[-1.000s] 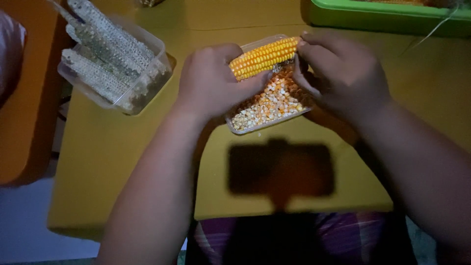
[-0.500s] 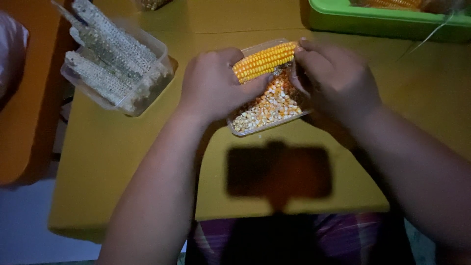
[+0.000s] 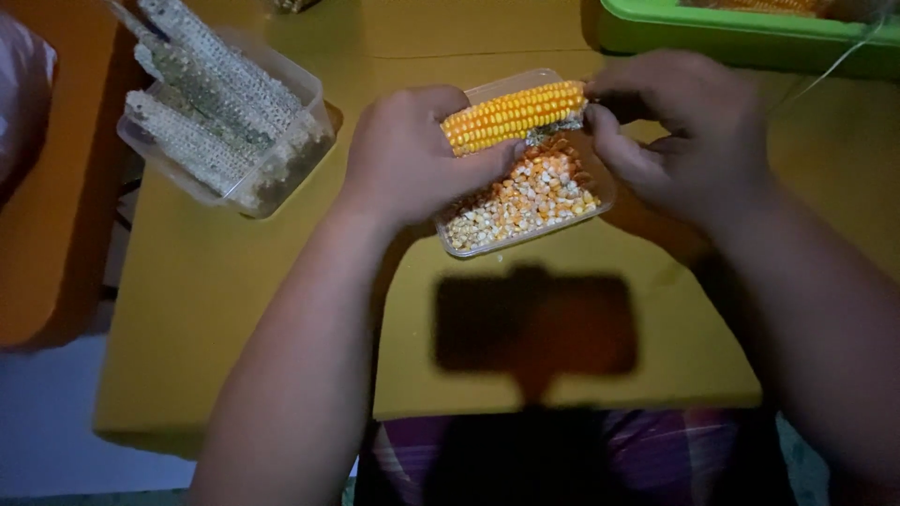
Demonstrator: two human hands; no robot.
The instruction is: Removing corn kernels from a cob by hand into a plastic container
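My left hand (image 3: 408, 155) grips the left end of a yellow-orange corn cob (image 3: 516, 114), held level over a clear plastic tub (image 3: 487, 245). My right hand (image 3: 680, 131) closes on the cob's right end, thumb pressed against the kernels there. Part of the cob's underside near the right end looks stripped and pale. Loose corn kernels (image 3: 525, 197), yellow, orange and white, fill the tub beneath the cob.
A second clear tub (image 3: 281, 178) at the back left holds several bare grey cobs (image 3: 202, 103). A green tray (image 3: 741, 37) stands at the back right of the yellow table (image 3: 244, 309). An orange surface (image 3: 47, 206) lies at the left. A dark shadow falls on the table's front.
Both hands have stayed on the cob over the tub. The right hand's fingers have shifted slightly at the cob's right end.
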